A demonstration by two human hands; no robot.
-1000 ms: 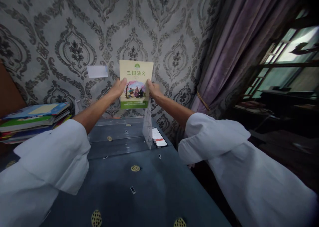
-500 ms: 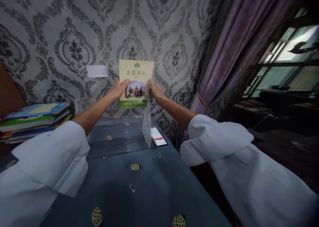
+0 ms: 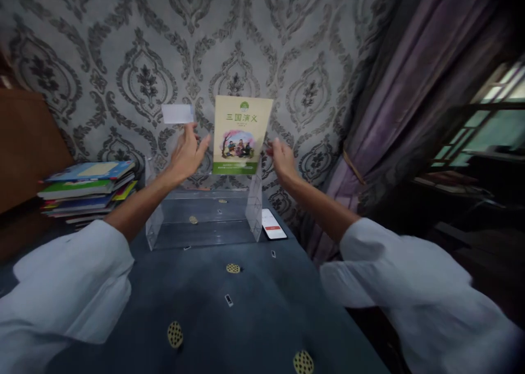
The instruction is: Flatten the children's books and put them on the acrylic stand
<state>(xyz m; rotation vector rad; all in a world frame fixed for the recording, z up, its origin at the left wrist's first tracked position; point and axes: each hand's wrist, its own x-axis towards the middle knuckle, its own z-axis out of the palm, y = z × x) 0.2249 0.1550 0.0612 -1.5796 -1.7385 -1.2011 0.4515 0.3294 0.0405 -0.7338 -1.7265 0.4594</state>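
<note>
Head view: left hand (image 3: 187, 155) and right hand (image 3: 284, 161) are half spread, holding nothing; between them stands the book (image 3: 239, 144), apparently on the clear stand (image 3: 154, 225) below. A brush from either could topple it.

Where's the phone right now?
Head view: the phone lies on the dark tabletop, right of centre, just beside the clear stand, below the right hand in the image.
</note>
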